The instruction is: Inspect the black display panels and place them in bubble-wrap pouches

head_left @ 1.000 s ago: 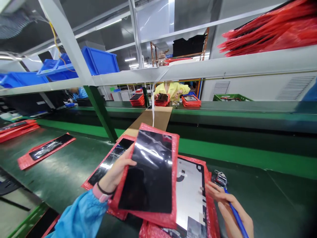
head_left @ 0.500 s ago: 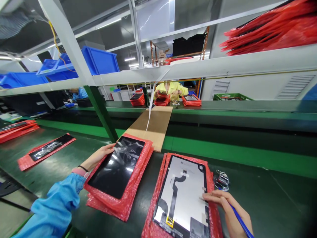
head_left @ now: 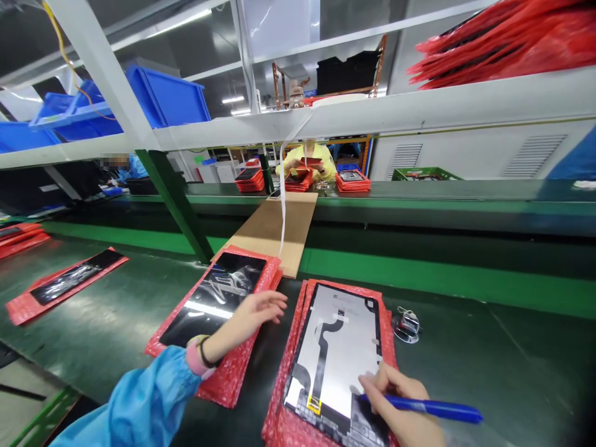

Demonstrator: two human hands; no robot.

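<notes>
My left hand (head_left: 254, 312) hovers open, fingers spread, over the right edge of a stack of red bubble bags; the top bag holds a black screen panel (head_left: 214, 295). To its right lies a second red stack topped by a panel (head_left: 333, 347) turned silver back up, with a black flex strip on it. My right hand (head_left: 395, 406) is closed on a blue pen (head_left: 426, 408), and its fingers rest on the lower right part of that silver panel.
A small metal part (head_left: 406, 325) lies right of the silver panel. A cardboard sheet (head_left: 274, 230) bridges to the far green bench, where a person in yellow (head_left: 310, 158) handles red bags. Another bagged panel (head_left: 60, 285) lies at left. Blue bins (head_left: 162, 102) and red bags (head_left: 503, 37) fill the shelf above.
My left hand set the black panel down on the left stack, let go, and moved right across it. My right hand turned the pen sideways and slid down the silver panel.
</notes>
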